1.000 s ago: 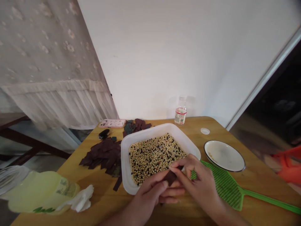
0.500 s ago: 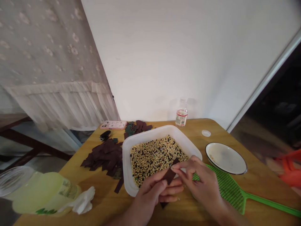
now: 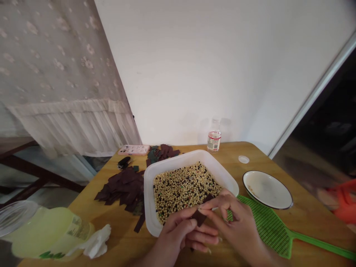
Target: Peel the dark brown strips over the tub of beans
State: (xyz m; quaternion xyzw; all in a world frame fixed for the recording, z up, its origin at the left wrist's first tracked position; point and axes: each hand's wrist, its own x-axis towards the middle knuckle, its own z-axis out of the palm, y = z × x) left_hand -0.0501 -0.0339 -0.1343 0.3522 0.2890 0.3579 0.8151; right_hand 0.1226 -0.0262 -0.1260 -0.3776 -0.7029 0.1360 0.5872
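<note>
A dark brown flat strip [image 3: 198, 218] lies across the fingers of my left hand [image 3: 182, 231], held down by the thumb. My right hand [image 3: 233, 218] is closed in a pinch, thumb and index fingertip meeting over the strip's middle. Whatever sits between those fingertips is too small to make out. Both hands are above the near right side of a white plastic tub [image 3: 149, 200]. Small round beads [image 3: 183, 185], mostly cream with black and a few coloured ones, cover its bottom. Left of the tub is a heap of similar brown strips [image 3: 124, 185].
Behind the tub are more brown and green pieces [image 3: 161, 152], a pink phone [image 3: 134, 150] and a clear bottle [image 3: 214, 141]. On the right are a white cap [image 3: 244, 159], an enamel plate [image 3: 269, 189] and a green fly swatter [image 3: 267, 226]. A yellowish jar [image 3: 50, 231] and crumpled tissue [image 3: 97, 241] stand front left.
My right fingertips have moved down and slightly left along the strip, from near its far end to its middle. The left hand still holds the strip.
</note>
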